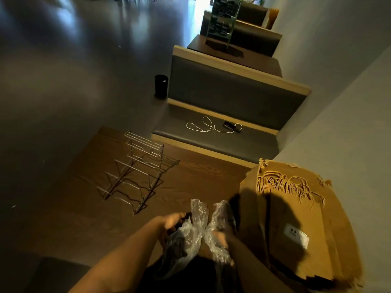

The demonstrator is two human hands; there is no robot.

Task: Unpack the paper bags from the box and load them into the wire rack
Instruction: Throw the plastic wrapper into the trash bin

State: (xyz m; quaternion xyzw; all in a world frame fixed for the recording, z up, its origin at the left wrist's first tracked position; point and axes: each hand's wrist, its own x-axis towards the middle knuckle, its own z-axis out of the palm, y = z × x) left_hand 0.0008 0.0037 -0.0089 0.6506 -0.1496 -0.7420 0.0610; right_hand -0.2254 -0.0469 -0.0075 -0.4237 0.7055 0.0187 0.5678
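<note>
1. The wire rack (138, 173) stands empty on the wooden desk (201, 182), at the left and well apart from both hands.
2. The left hand (169, 226) is near the bottom centre, its grip curled round a crumpled sheet of clear plastic wrap (196, 225).
3. The right hand (220, 237) is just beside it, its grip pinching the same plastic wrap, which bunches up between the two hands.
4. The torn cardboard box (247, 199) lies open at the right, just beside the right hand.
5. The paper bags (296, 220) lie stacked in the box, their twine handles toward the far end; neither grip touches them.
6. Beyond the desk, a white cable (203, 126) lies on a grey seat (211, 136).
</note>
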